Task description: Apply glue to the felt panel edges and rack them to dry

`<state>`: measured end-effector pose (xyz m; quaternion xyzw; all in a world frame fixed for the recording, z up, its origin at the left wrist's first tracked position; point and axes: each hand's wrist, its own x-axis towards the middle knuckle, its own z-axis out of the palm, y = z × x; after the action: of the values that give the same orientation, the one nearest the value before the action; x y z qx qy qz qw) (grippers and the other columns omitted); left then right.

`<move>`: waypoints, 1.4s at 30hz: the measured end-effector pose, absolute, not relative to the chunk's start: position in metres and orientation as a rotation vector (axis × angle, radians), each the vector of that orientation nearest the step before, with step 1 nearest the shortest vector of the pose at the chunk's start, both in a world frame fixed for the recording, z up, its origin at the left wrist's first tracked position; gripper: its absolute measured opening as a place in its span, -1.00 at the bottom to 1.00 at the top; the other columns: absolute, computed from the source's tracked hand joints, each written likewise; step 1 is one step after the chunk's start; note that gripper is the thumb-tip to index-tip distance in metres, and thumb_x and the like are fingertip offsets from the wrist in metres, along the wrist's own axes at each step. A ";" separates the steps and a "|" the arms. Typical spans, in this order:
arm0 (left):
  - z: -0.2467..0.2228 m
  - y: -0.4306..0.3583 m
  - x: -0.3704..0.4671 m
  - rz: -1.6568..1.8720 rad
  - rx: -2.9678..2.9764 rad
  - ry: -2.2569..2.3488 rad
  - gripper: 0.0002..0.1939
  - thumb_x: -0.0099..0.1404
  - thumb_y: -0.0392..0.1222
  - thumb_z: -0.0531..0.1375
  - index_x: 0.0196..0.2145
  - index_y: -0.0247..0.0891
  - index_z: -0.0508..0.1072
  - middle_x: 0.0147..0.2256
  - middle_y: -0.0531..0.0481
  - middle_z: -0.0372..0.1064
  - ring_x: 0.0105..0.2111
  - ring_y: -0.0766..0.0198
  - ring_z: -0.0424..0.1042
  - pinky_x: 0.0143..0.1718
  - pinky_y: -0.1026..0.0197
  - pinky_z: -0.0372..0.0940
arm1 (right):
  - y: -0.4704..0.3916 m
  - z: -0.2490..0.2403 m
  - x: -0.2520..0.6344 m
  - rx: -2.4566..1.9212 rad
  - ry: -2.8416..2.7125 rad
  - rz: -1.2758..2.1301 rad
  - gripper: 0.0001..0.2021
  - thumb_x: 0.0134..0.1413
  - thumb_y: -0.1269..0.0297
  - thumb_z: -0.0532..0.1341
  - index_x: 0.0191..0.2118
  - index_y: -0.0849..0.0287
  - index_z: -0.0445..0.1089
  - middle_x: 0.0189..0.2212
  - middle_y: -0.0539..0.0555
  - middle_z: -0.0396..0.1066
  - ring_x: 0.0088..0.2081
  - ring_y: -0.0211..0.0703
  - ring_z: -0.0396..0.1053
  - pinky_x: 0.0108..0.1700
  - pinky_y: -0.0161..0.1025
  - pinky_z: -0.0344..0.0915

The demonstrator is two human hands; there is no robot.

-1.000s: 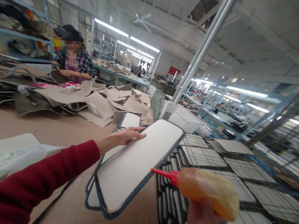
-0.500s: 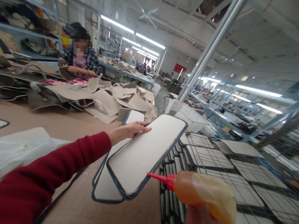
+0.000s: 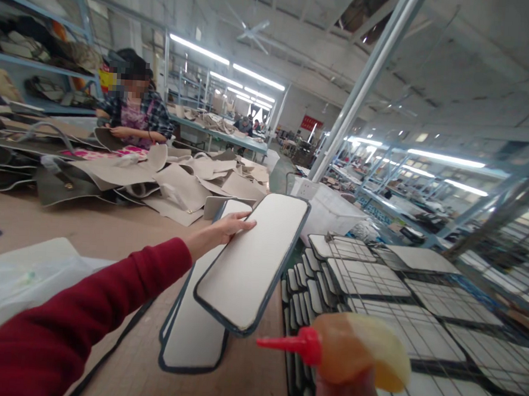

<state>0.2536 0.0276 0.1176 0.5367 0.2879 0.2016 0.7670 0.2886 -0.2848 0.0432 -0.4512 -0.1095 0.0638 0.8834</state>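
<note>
My left hand (image 3: 232,227), in a red sleeve, grips a white rounded panel (image 3: 256,263) with a dark edge by its left side, thumb on its face. The panel is tilted above two similar panels (image 3: 197,337) lying overlapped on the brown table. My right hand (image 3: 346,394), low in the view and partly hidden, is closed around a squeeze bottle (image 3: 358,350) of amber liquid. Its red nozzle points left, just below and right of the panel's lower corner, apart from it.
Wire racks with several dark-edged panels (image 3: 369,279) stand at right. A heap of beige pieces (image 3: 180,184) covers the table's far side, where a person (image 3: 137,115) works. Clear plastic (image 3: 30,279) lies at left. A white bin (image 3: 329,208) and a metal post (image 3: 365,87) stand beyond.
The nozzle has come away from the panel's edge and sits lower. The held panel has shifted left and stands a little steeper. The whole view has turned slightly.
</note>
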 end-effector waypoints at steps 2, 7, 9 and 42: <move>0.115 0.025 0.248 0.436 1.197 0.584 -0.13 -0.02 -0.29 0.37 0.22 -0.29 0.13 -0.23 -0.18 0.52 -0.39 0.19 0.50 -0.35 0.21 0.40 | -0.286 0.057 0.305 -0.903 -0.226 0.056 -0.76 0.12 0.15 0.15 -0.10 0.01 0.42 -0.24 0.02 0.50 -0.24 -0.14 0.46 -0.29 -0.23 0.47; 0.112 0.010 0.227 0.387 1.287 0.470 -0.05 -0.10 -0.19 0.42 0.22 -0.29 0.14 -0.29 -0.12 0.53 -0.37 0.14 0.51 -0.36 0.20 0.40 | -0.290 0.089 0.328 -0.767 -0.081 -0.085 -0.75 0.00 0.22 0.23 -0.15 0.10 0.44 -0.25 0.02 0.49 -0.29 -0.15 0.47 -0.37 -0.25 0.47; 0.111 0.004 0.218 0.372 1.329 0.427 -0.09 -0.06 -0.13 0.39 0.22 -0.24 0.14 -0.23 -0.10 0.52 -0.34 0.14 0.51 -0.34 0.20 0.40 | -0.293 0.101 0.330 -0.740 -0.040 -0.122 -0.72 -0.04 0.22 0.26 -0.14 0.11 0.43 -0.20 0.03 0.48 -0.23 -0.13 0.45 -0.31 -0.23 0.46; 0.133 -0.067 0.178 0.374 1.399 0.554 -0.23 -0.09 -0.07 0.39 0.11 -0.14 0.33 -0.08 -0.05 0.47 -0.19 0.05 0.50 -0.30 0.21 0.42 | -0.341 0.111 0.381 -0.800 -0.442 -0.303 -0.50 -0.33 0.29 0.44 -0.11 0.07 0.41 -0.51 -0.07 0.43 -0.47 -0.27 0.37 -0.36 -0.36 0.35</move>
<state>0.1785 -0.0667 0.1327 0.6314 0.2499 0.1690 0.7144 0.3808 -0.3411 0.1109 -0.3848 -0.2124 -0.1457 0.8863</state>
